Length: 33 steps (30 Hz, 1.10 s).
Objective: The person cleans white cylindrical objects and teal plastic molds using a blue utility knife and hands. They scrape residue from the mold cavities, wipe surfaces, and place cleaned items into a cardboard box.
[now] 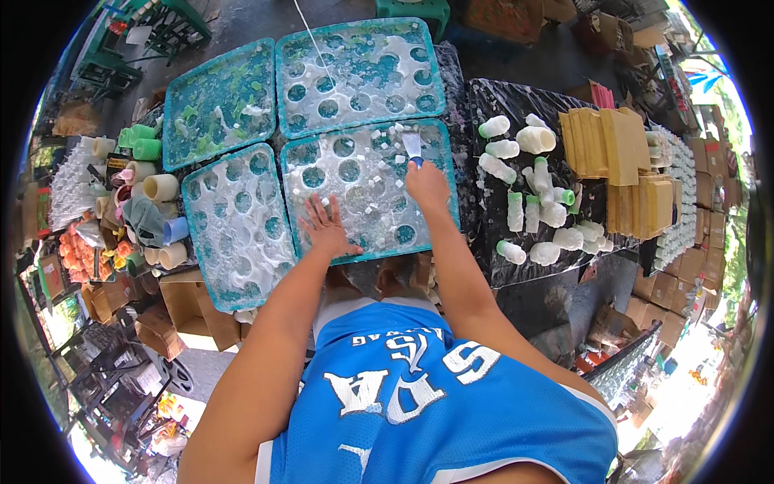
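My right hand (429, 186) grips the blue handle of a putty knife (412, 144). Its broad blade points away from me over the near right teal plastic tray (448, 163). My left hand (326, 230) lies palm down on the same tray, near its front left corner, with fingers spread and nothing held. A whitish, wax-like crust (363, 196) with round marks coats the tray. Small white cubes (370, 210) are scattered over the crust, several of them around the blade.
Three more crusted trays adjoin this one: far right (440, 72), far left (167, 121) and near left (188, 224). White and green candle-like pieces (536, 140) lie on black plastic sheeting at right, beside stacked yellow slabs (623, 145). Cylindrical moulds (161, 188) crowd the left. A thin string (311, 36) hangs above.
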Each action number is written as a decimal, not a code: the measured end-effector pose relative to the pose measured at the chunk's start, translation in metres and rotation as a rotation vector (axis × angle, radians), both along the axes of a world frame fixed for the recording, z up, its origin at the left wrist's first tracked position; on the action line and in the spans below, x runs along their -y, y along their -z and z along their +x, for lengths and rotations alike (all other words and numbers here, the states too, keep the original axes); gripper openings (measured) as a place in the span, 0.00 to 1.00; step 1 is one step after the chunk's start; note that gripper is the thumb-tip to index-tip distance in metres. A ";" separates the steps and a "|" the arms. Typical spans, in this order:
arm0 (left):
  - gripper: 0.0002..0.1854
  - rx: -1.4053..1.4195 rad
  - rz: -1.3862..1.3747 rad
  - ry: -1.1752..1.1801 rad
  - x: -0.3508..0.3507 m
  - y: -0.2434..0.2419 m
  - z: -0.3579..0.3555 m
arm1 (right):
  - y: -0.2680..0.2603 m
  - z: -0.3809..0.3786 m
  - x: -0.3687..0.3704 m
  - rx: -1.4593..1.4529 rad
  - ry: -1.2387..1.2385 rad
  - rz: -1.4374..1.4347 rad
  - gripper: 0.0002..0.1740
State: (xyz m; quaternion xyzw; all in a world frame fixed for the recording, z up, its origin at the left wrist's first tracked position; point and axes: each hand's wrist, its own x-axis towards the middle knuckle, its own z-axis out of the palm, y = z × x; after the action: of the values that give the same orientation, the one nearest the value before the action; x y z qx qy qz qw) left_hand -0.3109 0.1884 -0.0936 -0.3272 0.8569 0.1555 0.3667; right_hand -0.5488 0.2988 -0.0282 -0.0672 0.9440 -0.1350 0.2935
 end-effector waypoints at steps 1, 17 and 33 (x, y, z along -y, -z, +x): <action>0.94 0.015 -0.003 0.002 0.000 -0.002 -0.002 | 0.001 0.001 0.005 -0.002 0.026 -0.008 0.28; 0.94 0.030 0.007 -0.005 0.000 -0.004 -0.001 | -0.003 0.032 -0.094 -0.216 -0.248 0.036 0.24; 0.93 0.002 0.017 -0.008 0.003 0.002 0.000 | 0.035 0.078 -0.111 0.021 -0.140 -0.340 0.24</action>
State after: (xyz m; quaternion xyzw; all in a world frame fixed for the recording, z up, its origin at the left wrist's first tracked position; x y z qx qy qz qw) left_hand -0.3105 0.1858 -0.0952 -0.3278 0.8539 0.1640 0.3695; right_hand -0.4710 0.4099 -0.0631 -0.1802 0.8975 -0.2724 0.2963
